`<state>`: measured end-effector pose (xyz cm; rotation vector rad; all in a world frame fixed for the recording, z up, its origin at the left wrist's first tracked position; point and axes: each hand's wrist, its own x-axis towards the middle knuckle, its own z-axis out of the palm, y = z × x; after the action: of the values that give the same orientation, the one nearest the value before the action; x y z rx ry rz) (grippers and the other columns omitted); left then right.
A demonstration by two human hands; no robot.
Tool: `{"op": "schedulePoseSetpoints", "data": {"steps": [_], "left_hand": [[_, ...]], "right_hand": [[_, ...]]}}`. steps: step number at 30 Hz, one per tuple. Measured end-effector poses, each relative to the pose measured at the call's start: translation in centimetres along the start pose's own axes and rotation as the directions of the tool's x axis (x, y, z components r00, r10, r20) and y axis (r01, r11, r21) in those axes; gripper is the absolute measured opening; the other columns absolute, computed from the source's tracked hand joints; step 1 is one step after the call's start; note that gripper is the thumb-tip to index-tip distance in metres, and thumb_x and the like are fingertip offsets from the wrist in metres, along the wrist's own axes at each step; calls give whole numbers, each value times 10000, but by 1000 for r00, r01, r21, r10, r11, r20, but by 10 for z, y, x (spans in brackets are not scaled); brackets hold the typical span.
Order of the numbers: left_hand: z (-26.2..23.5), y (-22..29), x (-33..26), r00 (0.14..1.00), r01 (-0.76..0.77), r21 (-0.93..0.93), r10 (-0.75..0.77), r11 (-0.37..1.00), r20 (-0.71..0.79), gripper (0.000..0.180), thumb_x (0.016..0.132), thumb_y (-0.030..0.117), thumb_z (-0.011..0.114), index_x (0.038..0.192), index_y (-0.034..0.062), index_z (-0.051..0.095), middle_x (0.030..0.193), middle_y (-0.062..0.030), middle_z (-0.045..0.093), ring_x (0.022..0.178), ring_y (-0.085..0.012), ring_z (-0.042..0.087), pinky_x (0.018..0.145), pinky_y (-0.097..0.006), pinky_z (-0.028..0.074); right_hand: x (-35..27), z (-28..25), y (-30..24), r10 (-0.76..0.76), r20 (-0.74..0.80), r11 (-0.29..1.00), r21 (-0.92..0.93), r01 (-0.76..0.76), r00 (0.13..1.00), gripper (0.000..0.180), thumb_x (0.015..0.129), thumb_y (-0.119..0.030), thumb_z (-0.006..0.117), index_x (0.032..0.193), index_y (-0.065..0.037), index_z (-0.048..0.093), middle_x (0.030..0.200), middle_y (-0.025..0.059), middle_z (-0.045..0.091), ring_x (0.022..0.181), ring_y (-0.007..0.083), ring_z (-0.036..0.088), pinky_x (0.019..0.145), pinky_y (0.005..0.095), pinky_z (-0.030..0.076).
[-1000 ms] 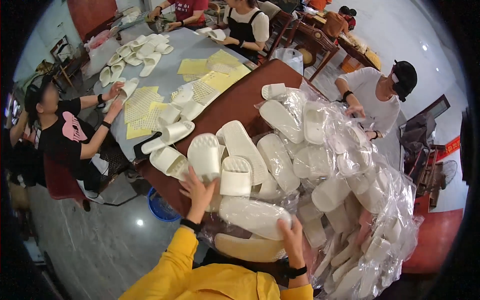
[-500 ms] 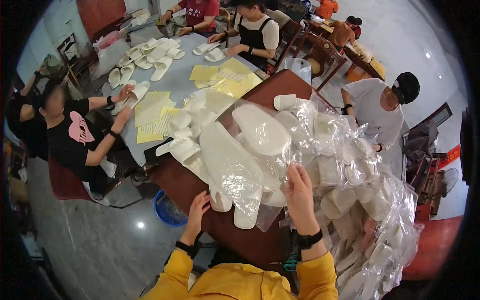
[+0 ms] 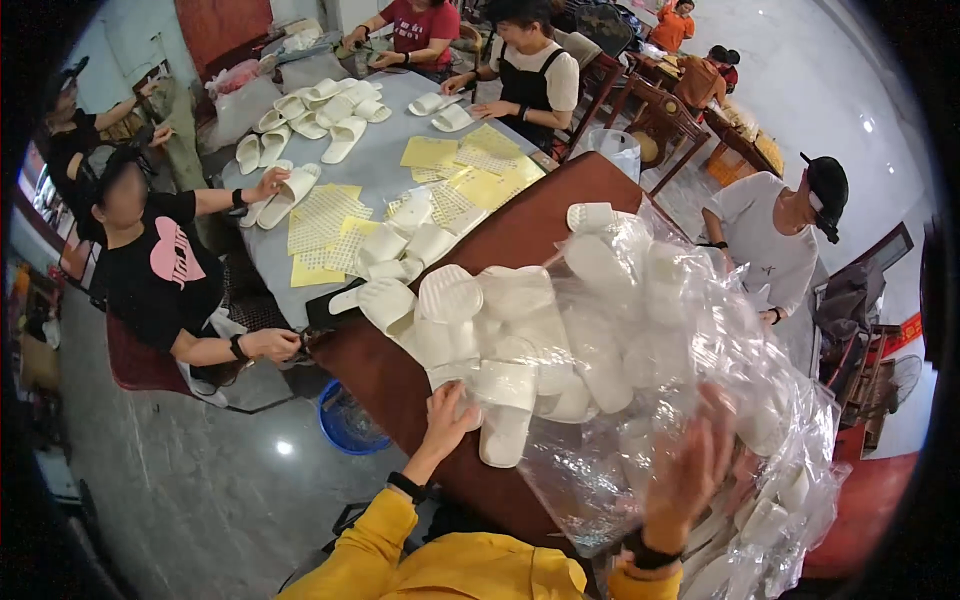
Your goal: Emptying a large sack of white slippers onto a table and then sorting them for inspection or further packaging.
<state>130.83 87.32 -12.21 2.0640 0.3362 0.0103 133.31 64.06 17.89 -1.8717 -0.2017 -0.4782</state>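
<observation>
Currently: white slippers [image 3: 505,385] on the brown table [image 3: 590,180]

Left hand [image 3: 445,420]: positioned at the near left side of the pile. The fingers are partly bent, with the fingertips against the near end of a slipper. Whether they grip it cannot be told.

Right hand [image 3: 693,455]: positioned over the clear plastic bags [image 3: 570,490] on the near right. The fingers appear extended. Blur hides whether they have hold of any plastic.

Slipper location: the loose slippers overlap at the middle of the brown table, between the far-left corner and the bags. Bagged slippers are heaped along the right side.

Surroundings: the grey table [image 3: 385,170] adjoins at the far left. It carries yellow sheets [image 3: 430,152] and further slippers. A seated person in a black shirt [image 3: 195,225] touches one pair at its left edge. A blue tub [image 3: 330,425] stands on the floor, left of the brown table. A person in a white shirt [image 3: 770,235] is beyond the bags, far right.
</observation>
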Motion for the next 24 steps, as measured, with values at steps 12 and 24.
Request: {"op": "schedulePoseSetpoints", "data": {"steps": [12, 24], "left_hand": [[-31, 44, -56, 999, 28, -272, -31, 962, -7, 330, 930, 107, 553, 1230, -5, 471, 1163, -101, 539, 1007, -178, 571, 851, -298, 475], [45, 70, -60, 894, -401, 130, 418, 907, -158, 621, 891, 294, 608, 1350, -49, 368, 1359, -274, 409, 1197, -432, 460, 1016, -456, 368]], "right_hand": [[-156, -187, 122, -18, 29, 804, -594, 31, 999, 419, 890, -67, 519, 1290, 49, 473, 1304, 177, 502, 1173, 250, 509, 986, 353, 397], [-201, -197, 152, 593, 57, 745, 340, -574, 803, 375, 846, 7, 513, 1221, 4, 524, 867, -16, 501, 731, 58, 428, 643, 192, 353]]}}
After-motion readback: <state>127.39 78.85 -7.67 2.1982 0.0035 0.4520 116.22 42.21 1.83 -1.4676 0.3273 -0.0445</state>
